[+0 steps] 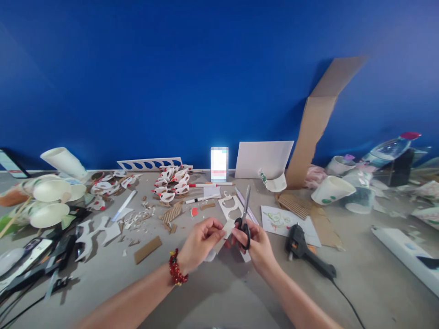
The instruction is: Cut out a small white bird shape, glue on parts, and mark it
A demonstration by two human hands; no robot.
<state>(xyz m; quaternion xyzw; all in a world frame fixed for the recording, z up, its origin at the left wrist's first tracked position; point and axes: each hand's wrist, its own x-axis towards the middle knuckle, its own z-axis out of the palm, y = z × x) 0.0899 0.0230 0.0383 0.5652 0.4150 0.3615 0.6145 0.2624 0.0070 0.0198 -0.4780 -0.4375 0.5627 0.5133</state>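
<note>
From where I stand, a deep blue wall fills the whole backdrop, fading to a paler violet at upper right. A grey table runs along it, a thin pale strip marking where they meet.

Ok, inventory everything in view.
Scissors: one, black, right hand
Held card: one, white, between hands
Glue gun: one, black, right
Drawing: one, white, right
Cutouts: several, white/red, left
Lit screen: one, white, back
Board: one, white, back
Cardboard strip: one, brown, back
Cups: several, white, both sides
Bottle: one, clear, right
Markers: several, mostly white, centre
Scraps and clutter: uncounted, mixed, tabletop
Wall: one, blue, behind
Table: one, grey, below
Bracelet: one, red, left wrist
Left hand: one, bare, on card
Right hand: one, bare, on scissors
</note>
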